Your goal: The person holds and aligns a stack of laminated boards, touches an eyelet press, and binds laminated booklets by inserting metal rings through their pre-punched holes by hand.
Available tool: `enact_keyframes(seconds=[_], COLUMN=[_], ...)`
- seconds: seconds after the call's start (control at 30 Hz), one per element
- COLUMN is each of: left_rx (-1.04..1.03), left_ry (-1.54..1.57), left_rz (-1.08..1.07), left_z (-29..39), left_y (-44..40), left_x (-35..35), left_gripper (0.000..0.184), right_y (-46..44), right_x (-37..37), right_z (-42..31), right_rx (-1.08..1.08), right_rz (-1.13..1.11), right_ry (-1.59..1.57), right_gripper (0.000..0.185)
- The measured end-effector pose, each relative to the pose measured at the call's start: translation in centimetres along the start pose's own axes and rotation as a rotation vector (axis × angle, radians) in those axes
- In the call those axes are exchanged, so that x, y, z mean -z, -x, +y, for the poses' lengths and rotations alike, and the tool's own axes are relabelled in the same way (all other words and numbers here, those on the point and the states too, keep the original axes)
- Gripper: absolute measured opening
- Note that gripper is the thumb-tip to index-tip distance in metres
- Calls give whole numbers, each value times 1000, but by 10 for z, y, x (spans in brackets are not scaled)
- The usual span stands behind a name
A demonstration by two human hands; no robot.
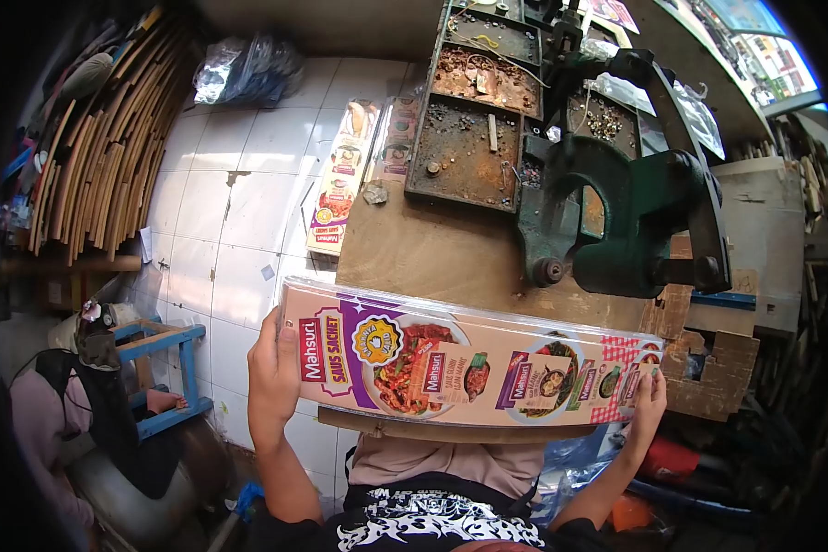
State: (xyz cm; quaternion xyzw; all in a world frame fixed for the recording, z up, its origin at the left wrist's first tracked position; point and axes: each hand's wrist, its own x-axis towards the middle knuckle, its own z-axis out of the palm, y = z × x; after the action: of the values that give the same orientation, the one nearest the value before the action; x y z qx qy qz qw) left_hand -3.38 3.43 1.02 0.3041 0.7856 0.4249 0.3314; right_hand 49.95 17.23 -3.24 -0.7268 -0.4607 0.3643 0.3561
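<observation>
Lots of brown cardboard sheets (106,161) stand in a leaning row at the upper left of the frame. To the right of them, a shiny plastic bundle (248,72) sits on the pale tile floor (186,216). 1 blue stool (190,373) is at the lower left, near a pink cloth (37,414) and a big round grey thing (138,492). A bright window (768,51) is at the upper right, and something red (672,456) is at the lower right.
</observation>
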Motion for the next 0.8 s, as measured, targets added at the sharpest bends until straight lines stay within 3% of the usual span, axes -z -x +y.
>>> enact_keyframes(seconds=[0.3,0.8], left_rx=[-23,-44], left_ry=[12,-35], left_rz=[1,79], left_z=[-3,-1], left_y=[-3,12], left_x=[-1,-2], left_gripper=[50,52], right_y=[-5,-4], right_x=[-11,-4], right_z=[1,7], right_rx=[132,116], right_rz=[58,72], right_ry=[50,-12], right_gripper=[43,45])
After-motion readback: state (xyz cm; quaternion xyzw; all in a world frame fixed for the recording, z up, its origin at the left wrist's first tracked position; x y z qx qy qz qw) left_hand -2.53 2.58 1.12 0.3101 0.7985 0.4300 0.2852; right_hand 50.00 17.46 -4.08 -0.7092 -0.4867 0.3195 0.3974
